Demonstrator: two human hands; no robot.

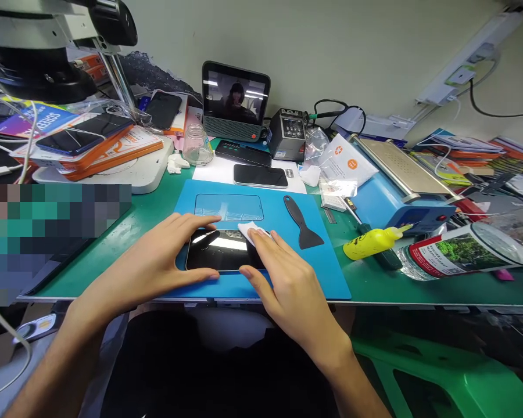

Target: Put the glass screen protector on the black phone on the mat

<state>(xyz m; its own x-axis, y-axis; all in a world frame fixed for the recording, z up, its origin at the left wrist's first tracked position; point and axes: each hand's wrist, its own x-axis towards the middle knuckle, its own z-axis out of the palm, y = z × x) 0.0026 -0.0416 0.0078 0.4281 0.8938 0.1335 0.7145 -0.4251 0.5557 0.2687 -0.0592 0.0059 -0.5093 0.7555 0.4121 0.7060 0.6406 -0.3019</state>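
A black phone (220, 251) lies screen up on a blue work mat (331, 273) at the table's near edge. My left hand (168, 249) clasps the phone's left end, thumb at the near edge and fingers over the far edge. My right hand (283, 273) presses a small white wipe (249, 230) onto the phone's right part with its fingertips. A clear screen protector (229, 206) lies on the mat just behind the phone. A black plastic scraper (303, 223) rests on the mat to the right.
A yellow squeeze bottle (370, 242) and a labelled clear bottle (457, 251) lie at the right. Two more phones (260, 175), a small screen (235, 100), a glass jar (197, 145) and a soldering station (287, 134) stand behind. Orange boxes (91, 148) are stacked at left. A green stool (440, 377) stands below.
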